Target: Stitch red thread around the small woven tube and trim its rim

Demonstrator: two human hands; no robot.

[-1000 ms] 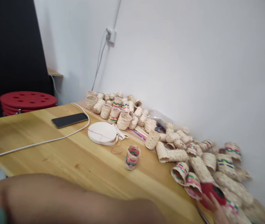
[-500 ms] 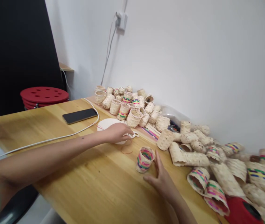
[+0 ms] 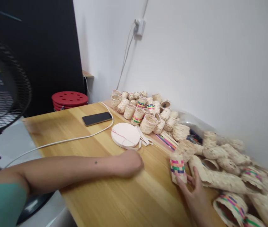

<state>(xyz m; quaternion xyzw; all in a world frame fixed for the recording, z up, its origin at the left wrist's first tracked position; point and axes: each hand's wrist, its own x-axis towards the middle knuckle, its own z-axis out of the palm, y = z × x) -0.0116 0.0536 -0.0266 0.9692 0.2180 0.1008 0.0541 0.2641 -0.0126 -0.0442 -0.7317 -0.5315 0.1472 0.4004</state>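
Note:
My right hand grips a small woven basket with pink, green and purple bands, thumb on the near side and fingers behind. The basket's open mouth does not show from here. My left hand is curled closed over the table, just in front of a flat round roll of white tape. Its fingers are turned out of sight, so whatever they may hold is hidden. A thin red thread lies across the roll, and the tape's loose end loops beside it.
Many woven cylinders are heaped along the wall and down the right side. A black phone and a white cable lie on the wooden table. Red stools and a fan stand to the left.
My left hand has come off the tape roll toward me and closed. My right hand, open beside the banded basket before, now grips it, and the basket has turned. The view has swung left.

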